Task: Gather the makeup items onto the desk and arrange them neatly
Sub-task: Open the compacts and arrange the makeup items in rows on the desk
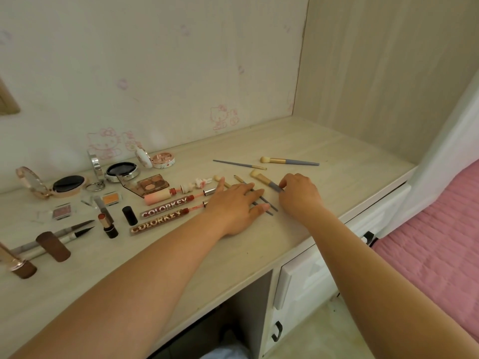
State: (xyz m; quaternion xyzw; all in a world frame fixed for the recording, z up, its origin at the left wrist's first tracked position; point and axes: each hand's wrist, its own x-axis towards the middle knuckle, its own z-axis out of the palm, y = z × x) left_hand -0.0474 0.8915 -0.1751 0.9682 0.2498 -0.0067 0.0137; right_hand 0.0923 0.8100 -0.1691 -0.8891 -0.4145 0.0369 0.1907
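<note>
— Which brush is in hand now?

— The flat brush (264,180), lying just in from the front edge of the table (337,151), towards its right end. The right hand (298,195) has its fingers (282,189) curled down onto the grey handle, pinching it near the tail end. The left hand (233,206) lies flat, fingers straight, pressing on two thin brushes (259,196) beside it.

— How will it handle?

— Light and stiff, I would judge: a slim rigid handle, soft only at the bristle head. It should slide or lift with a light pinch. Hold the handle, not the bristles, which would splay or smudge.

— Anything slippery?

— The smooth handles may roll on the tabletop, so laying them parallel and pressing lightly should steady them. Two more brushes, a fluffy brush (287,160) and a slender brush (238,165), lie apart nearer the back edge.
</note>
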